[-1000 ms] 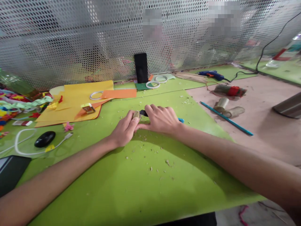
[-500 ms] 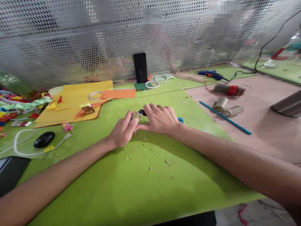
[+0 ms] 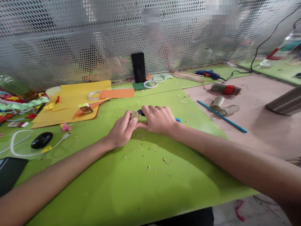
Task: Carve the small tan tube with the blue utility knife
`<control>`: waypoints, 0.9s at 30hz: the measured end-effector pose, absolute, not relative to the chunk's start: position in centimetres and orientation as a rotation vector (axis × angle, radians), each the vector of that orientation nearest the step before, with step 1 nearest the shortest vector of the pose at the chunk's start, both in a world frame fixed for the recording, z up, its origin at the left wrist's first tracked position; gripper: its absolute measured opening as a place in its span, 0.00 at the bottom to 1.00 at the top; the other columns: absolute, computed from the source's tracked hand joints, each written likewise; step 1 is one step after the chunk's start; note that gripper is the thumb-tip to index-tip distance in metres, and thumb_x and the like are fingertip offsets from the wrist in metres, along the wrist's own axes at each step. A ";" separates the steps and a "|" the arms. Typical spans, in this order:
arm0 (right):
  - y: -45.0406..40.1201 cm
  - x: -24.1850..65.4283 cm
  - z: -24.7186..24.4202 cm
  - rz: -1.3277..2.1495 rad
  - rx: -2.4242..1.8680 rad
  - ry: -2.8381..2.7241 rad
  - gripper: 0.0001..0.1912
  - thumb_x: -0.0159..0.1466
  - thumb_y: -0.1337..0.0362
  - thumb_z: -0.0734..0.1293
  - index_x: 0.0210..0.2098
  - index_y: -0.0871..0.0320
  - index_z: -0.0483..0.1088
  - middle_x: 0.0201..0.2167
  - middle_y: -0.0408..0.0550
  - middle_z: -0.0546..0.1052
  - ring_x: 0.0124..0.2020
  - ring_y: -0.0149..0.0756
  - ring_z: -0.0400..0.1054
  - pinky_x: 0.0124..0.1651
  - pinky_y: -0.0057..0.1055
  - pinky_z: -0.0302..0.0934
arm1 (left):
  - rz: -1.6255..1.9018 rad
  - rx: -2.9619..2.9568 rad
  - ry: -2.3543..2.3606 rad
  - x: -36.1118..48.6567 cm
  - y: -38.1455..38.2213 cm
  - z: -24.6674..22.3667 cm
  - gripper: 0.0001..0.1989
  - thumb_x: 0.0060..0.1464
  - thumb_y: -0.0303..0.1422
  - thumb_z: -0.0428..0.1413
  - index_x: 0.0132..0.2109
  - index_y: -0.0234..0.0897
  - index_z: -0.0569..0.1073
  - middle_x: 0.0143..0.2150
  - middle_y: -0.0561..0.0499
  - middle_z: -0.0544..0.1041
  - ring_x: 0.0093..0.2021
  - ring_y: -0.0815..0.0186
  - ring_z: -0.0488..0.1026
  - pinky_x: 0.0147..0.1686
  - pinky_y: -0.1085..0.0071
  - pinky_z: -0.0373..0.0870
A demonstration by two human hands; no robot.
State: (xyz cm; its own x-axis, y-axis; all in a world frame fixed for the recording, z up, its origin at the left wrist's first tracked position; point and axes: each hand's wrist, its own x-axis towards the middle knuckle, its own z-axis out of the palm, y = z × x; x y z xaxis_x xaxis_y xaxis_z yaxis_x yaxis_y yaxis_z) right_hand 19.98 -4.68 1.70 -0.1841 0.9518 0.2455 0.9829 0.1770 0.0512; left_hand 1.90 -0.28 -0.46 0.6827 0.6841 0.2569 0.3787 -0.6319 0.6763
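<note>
Head view, the only one: both bare hands meet over a bright green tabletop [image 3: 105, 194]. The left hand [image 3: 121, 131] is closed firmly, thumb and fingers pinching a short, pale tan, wooden-looking piece [image 3: 134, 116], whose end pokes up above the thumb. The right hand [image 3: 161, 121] is curled shut around a slim black-tipped tool [image 3: 141, 112]; a blue part showing past the palm seems to be its other end. The dark tip sits right at the tan piece, though the exact contact is too small to make out, and the right thumb reaches across to the left hand. Small pale shavings [image 3: 165, 161] lie scattered below and around the hands, so the work looks like paring or scraping. Compared with half a second ago, the whole scene has slid slightly leftward, as if the head turned, while both grips are unchanged and the piece appears tipped a touch more; I judge the same stroke is under way, with no clear gain visible. Two beige tube-shaped pieces [image 3: 217, 103] rest by a long blue stick [image 3: 232, 123] on the pink surface to the right.
</note>
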 end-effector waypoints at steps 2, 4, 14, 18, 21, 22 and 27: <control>-4.6 20.0 1.6 -0.301 -1.892 -2.285 0.45 0.58 0.31 0.38 0.44 0.60 0.65 0.34 0.54 0.76 0.29 0.43 0.71 0.25 0.31 0.43 | 0.690 2.326 0.835 2.0 -0.3 -0.4 0.12 0.66 0.40 0.40 0.43 0.37 0.60 0.25 0.56 0.64 0.22 0.71 0.61 0.25 0.71 0.56; -4.5 20.1 1.5 -0.307 -1.889 -2.285 0.45 0.58 0.31 0.37 0.44 0.60 0.65 0.34 0.54 0.77 0.30 0.44 0.72 0.25 0.31 0.42 | 0.692 2.340 0.854 2.0 -0.3 -0.4 0.12 0.66 0.40 0.40 0.42 0.37 0.60 0.25 0.56 0.65 0.22 0.71 0.60 0.25 0.72 0.56; -4.3 20.1 1.6 -0.260 -1.916 -2.309 0.43 0.61 0.34 0.37 0.45 0.60 0.65 0.34 0.56 0.78 0.31 0.44 0.72 0.26 0.31 0.43 | 0.680 2.357 0.885 2.1 -0.4 -0.3 0.12 0.66 0.41 0.40 0.43 0.37 0.60 0.27 0.55 0.67 0.24 0.70 0.62 0.25 0.72 0.56; -4.3 20.2 1.6 -0.249 -1.926 -2.323 0.42 0.62 0.34 0.38 0.46 0.59 0.65 0.35 0.56 0.78 0.31 0.43 0.72 0.28 0.31 0.45 | 0.683 2.353 0.884 2.1 -0.4 -0.4 0.12 0.66 0.41 0.40 0.44 0.37 0.60 0.27 0.55 0.66 0.24 0.70 0.61 0.25 0.72 0.56; -4.2 20.2 1.5 -0.248 -1.930 -2.331 0.42 0.62 0.35 0.38 0.46 0.59 0.66 0.36 0.56 0.78 0.31 0.43 0.72 0.28 0.31 0.46 | 0.686 2.357 0.886 2.1 -0.3 -0.5 0.12 0.66 0.40 0.40 0.43 0.37 0.60 0.27 0.54 0.66 0.24 0.70 0.61 0.25 0.72 0.56; -4.2 20.2 1.5 -0.249 -1.931 -2.331 0.42 0.63 0.35 0.38 0.46 0.60 0.66 0.35 0.56 0.78 0.31 0.43 0.72 0.28 0.31 0.45 | 0.687 2.357 0.885 2.1 -0.3 -0.5 0.12 0.66 0.40 0.40 0.43 0.37 0.60 0.28 0.54 0.66 0.24 0.70 0.61 0.25 0.72 0.56; -4.2 20.3 1.5 -0.267 -1.910 -2.337 0.42 0.63 0.36 0.38 0.45 0.59 0.66 0.34 0.55 0.78 0.31 0.43 0.72 0.27 0.31 0.43 | 0.686 2.365 0.873 2.0 -0.3 -0.5 0.12 0.66 0.40 0.40 0.44 0.37 0.60 0.29 0.54 0.67 0.25 0.70 0.61 0.26 0.72 0.57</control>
